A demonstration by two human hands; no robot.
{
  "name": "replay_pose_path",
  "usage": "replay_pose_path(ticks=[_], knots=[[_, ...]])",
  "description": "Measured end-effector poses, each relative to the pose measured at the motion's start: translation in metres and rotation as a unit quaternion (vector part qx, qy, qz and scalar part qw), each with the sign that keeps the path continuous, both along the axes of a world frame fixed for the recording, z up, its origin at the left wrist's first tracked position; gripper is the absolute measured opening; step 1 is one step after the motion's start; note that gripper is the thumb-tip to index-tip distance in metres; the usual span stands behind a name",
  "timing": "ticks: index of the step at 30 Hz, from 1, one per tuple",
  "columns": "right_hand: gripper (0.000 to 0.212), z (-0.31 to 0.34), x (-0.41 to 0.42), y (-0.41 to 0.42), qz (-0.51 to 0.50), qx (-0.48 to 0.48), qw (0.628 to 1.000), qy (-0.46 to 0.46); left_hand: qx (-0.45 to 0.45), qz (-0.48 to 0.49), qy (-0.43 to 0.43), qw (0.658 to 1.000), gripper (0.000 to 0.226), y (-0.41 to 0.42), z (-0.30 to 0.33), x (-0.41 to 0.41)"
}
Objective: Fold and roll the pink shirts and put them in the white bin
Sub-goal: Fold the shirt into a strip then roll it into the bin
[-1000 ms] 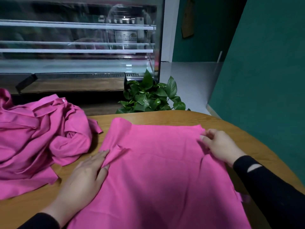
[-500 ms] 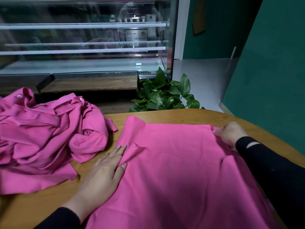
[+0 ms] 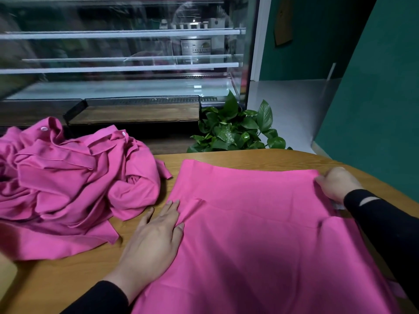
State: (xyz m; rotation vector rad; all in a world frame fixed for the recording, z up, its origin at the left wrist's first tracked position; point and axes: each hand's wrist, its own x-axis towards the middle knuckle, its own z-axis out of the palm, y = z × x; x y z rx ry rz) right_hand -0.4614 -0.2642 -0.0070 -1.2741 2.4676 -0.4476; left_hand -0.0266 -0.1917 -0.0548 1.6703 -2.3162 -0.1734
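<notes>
A pink shirt (image 3: pixel 254 234) lies spread flat on the wooden table (image 3: pixel 74 284) in front of me. My left hand (image 3: pixel 156 236) rests flat on its left edge, fingers straight, pressing down a folded-in flap. At the shirt's far right corner, my right hand (image 3: pixel 337 184) has its fingers curled on the fabric edge, pinching it. A heap of more pink shirts (image 3: pixel 68 184) sits crumpled on the left of the table. No white bin is in view.
A potted green plant (image 3: pixel 235 130) stands behind the table's far edge. Behind it is a glass display case (image 3: pixel 122 64) with shelves. A teal wall (image 3: pixel 381 109) runs close along the right side. The table's curved edge passes just beyond my right hand.
The view has shifted left, bringing more of the heap into sight. My right hand has stayed at the shirt's far right corner and curled tighter on it; my left hand keeps pressing the left flap.
</notes>
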Motion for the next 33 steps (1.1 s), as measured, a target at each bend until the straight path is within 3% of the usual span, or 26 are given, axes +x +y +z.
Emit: replay_pose_path(ticks=[5,8,10,13,16,19,23,25,28,30,33], knots=[[0.031,-0.003,-0.002,-0.001,0.017,0.000,0.996,0.089,-0.007,0.003,-0.005,1.000,0.066,0.001,0.000,-0.002],[0.042,0.015,0.036,0.004,0.077,-0.149,0.969,0.179,-0.010,0.003,-0.010,1.000,0.057,0.002,0.000,-0.001],[0.031,0.031,0.089,0.005,0.217,-0.223,0.935,0.171,-0.009,0.002,-0.012,1.000,0.054,0.002,0.000,-0.001],[0.034,0.033,0.181,0.007,0.431,-0.165,0.884,0.075,-0.005,0.000,-0.004,1.000,0.058,0.001,0.002,-0.002],[0.041,0.015,0.249,0.000,0.511,-0.057,0.857,0.018,0.003,0.001,0.001,1.000,0.067,0.002,0.005,-0.002],[0.048,-0.004,0.271,-0.022,0.508,0.020,0.861,0.009,0.007,0.000,0.006,1.000,0.060,0.005,0.010,-0.003],[0.053,-0.018,0.274,-0.045,0.486,0.038,0.871,0.058,0.009,0.000,0.003,1.000,0.048,0.004,0.012,-0.005],[0.053,-0.015,0.276,-0.045,0.478,0.017,0.878,0.027,0.008,0.001,0.003,1.000,0.055,0.003,0.010,-0.004],[0.044,-0.003,0.264,-0.029,0.418,-0.117,0.895,-0.097,0.023,0.005,0.005,1.000,0.068,-0.001,0.008,0.001],[0.041,0.004,0.246,-0.008,0.402,-0.177,0.892,-0.108,0.027,0.001,0.015,1.000,0.074,-0.002,0.008,0.000],[0.037,0.007,0.214,0.021,0.444,-0.108,0.883,-0.102,0.035,0.016,0.063,0.997,0.071,-0.005,0.011,0.001]])
